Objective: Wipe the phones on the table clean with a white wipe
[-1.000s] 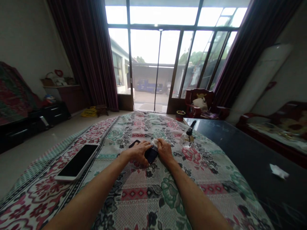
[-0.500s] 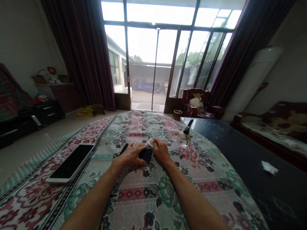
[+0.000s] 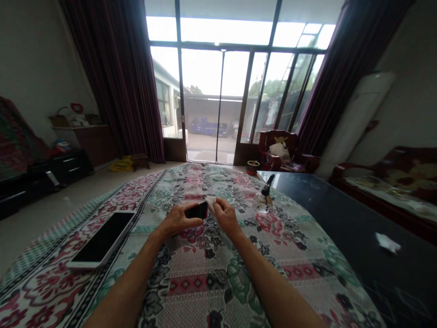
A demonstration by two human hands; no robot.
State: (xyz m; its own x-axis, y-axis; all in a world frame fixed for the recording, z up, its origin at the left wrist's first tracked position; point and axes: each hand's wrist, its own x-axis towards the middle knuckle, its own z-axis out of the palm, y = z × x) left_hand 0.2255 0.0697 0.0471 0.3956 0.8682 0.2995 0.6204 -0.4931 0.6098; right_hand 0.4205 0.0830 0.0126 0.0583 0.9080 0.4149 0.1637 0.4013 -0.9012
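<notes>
Two hands, head view, meeting over the middle of a table laid with a flowered cloth (image 3: 191,269).

Left hand (image 3: 177,219): fingers partly curled, thumb along the near edge, closed on the left end of a dark phone (image 3: 197,211). Phone: small, black face showing, a thin red line at its right edge; located at the centre of the table, between the two hands.

Right hand (image 3: 225,216): thumb and fingers pinched together on a thin white tissue (image 3: 210,203), which hangs at the phone's right end; whether the two touch cannot be told.

One large tablet (image 3: 102,239), white frame, black screen, lying flat to the left, well apart from the hands.

One clear bottle (image 3: 262,201) with a black spray top, upright, to the right of the right hand and slightly farther off.

One dark glossy table (image 3: 317,205), adjoining on the right; on it, one crumpled white paper (image 3: 388,243).

Far side: glass doors with dark frames, a purple curtain (image 3: 116,82) at left and another at right; a blue vehicle (image 3: 205,125) outside. Far right: one red-brown wooden chair (image 3: 264,138) bearing a pale cushion (image 3: 280,149). Far left, on the floor: one yellow item (image 3: 122,164), kind unclear.
</notes>
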